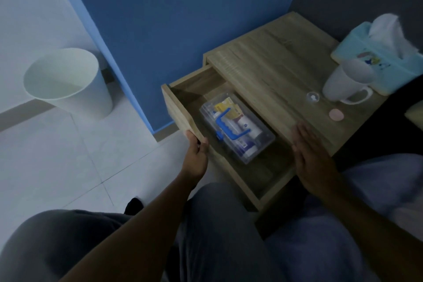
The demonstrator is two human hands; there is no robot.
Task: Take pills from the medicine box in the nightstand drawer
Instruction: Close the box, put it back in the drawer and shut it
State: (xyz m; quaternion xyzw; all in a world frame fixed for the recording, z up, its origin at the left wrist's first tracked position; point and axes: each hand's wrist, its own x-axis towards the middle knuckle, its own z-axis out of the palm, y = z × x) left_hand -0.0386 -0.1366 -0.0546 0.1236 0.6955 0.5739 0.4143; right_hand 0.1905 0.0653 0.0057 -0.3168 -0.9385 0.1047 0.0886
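Observation:
The wooden nightstand drawer [176, 107] stands pulled out. Inside it lies a clear plastic medicine box [263, 144] with a blue handle, holding bottles and a yellow pack. My left hand [196, 155] grips the drawer's front panel at its near end. My right hand [309, 151] rests flat, fingers together, on the front edge of the nightstand top [270, 68], to the right of the box. Neither hand touches the box.
On the nightstand top stand a white mug [345, 84], a light blue tissue box [384, 62], a small clear round lid [313, 97] and a pink disc [336, 114]. A white waste bin [68, 82] stands on the tiled floor at left. My knees fill the foreground.

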